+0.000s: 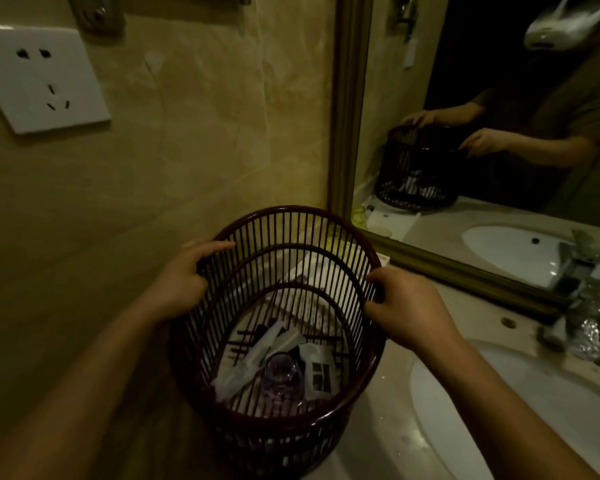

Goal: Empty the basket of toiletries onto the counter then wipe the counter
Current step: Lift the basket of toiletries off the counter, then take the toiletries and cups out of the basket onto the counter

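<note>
A dark red slatted basket (291, 223) stands upright on the counter (378, 441) beside the left wall. My left hand (184, 278) grips its rim on the left side, and my right hand (406, 306) grips the rim on the right. At the bottom of the basket lie a clear plastic-wrapped packet (253, 358), a small clear purple bottle (281, 375) and a white sachet with dark squares (317, 372). More white packaging shows through the slats behind the basket.
A white oval sink (465, 427) is set into the counter to the right, with a chrome faucet (575, 327) behind it. A gold-framed mirror (347, 133) runs along the back. A white wall socket (39, 77) sits on the tiled left wall.
</note>
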